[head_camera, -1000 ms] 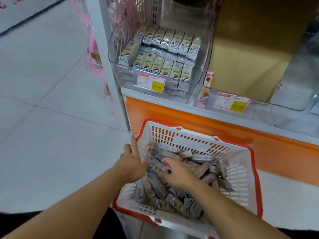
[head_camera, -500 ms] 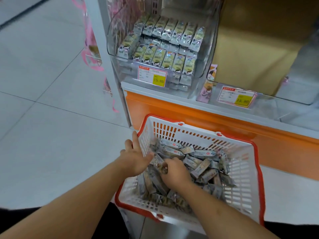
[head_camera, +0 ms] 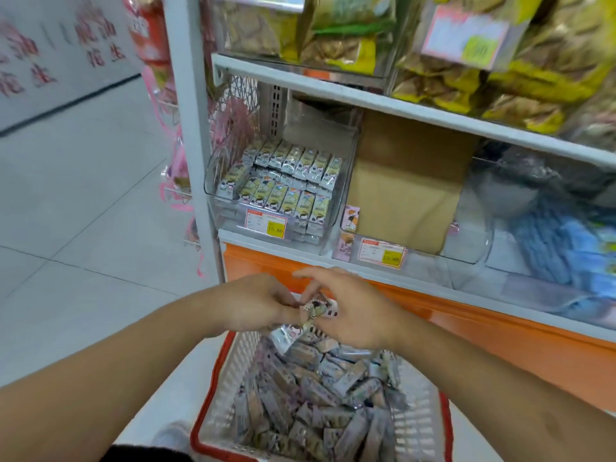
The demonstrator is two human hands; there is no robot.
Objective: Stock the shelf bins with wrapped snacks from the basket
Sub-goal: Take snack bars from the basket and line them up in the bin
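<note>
Your two hands met above the near rim of a white plastic basket with a red edge, which sat low in front of you on the pale tiled floor. Your left hand had its fingers curled inward, pinching one end of a small bunch of wrapped snacks. Your right hand gripped the same bunch from the other side with thumb and lower fingers, while its index finger stuck out straight toward the left. The bunch was held just above the basket and well short of the shelf. Inside the basket lay a loose heap of wrapped snack bars in silvery and pale purple wrappers, tumbled at all angles. Ahead of you, above an orange base panel, stood a clear shelf bin on the lowest shelf, holding two tidy rows of green and white snack packs standing on end. A yellow and white price tag reading 15.80 was fixed to its front. Just to the right was a second clear bin with its own price label, and a brown cardboard box stood behind it. Blue packets lay further right, blurred. The shelf above carried yellow and green bagged snacks.
</note>
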